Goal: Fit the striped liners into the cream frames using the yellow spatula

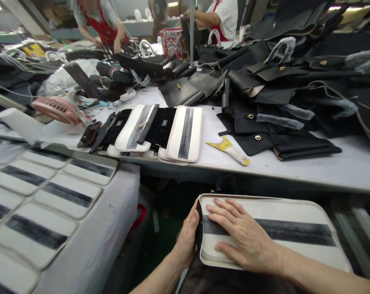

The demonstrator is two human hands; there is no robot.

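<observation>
A stack of white panels with a dark grey stripe (295,222) lies low in front of me, below the table edge. My right hand (243,237) lies flat on the top panel with its fingers spread. My left hand (188,237) cups the stack's left edge, thumb on top and fingers curled under it. A black piece shows at that left edge between the hands.
More striped panels (50,200) lie in rows on the grey surface at left. The white table (326,163) holds two striped panels (185,132), black leather pieces (279,139), a yellow scraper (229,149) and a pink fan (58,109). Two people work at the back.
</observation>
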